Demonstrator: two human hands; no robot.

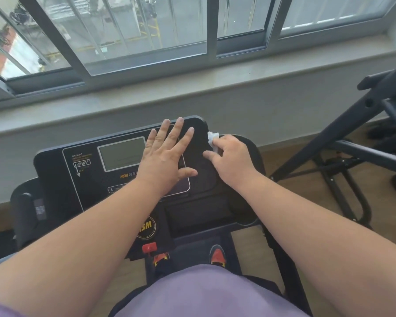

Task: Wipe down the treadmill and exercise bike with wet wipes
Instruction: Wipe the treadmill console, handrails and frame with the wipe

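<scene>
A wide sliding window point(146, 30) with dark grey frames runs across the top of the view above a pale stone sill point(215, 76), and a wood-toned floor point(306, 191) shows below the wall. At the right stands a black tubular metal frame point(352, 124); whether it belongs to the exercise bike cannot be told. In the middle, just under the sill, sits the treadmill console point(55, 170), a black panel with a grey display screen point(121, 153), yellow lettering beneath it, a round yellow logo lower down and a small red safety key point(149, 247) at its near edge. The person stands on the treadmill in a lilac top point(204, 291), with two orange-and-black shoes point(217, 255) visible on the belt below the console. Both bare forearms reach forward. The left hand point(167, 156) lies flat on the console with fingers straight and spread, covering the right part of the panel beside the screen. The right hand point(229, 154) is at the console's upper right corner, its fingers curled round a crumpled white wet wipe point(212, 137), which pokes out above the knuckles and touches the black edge of the console there.
</scene>
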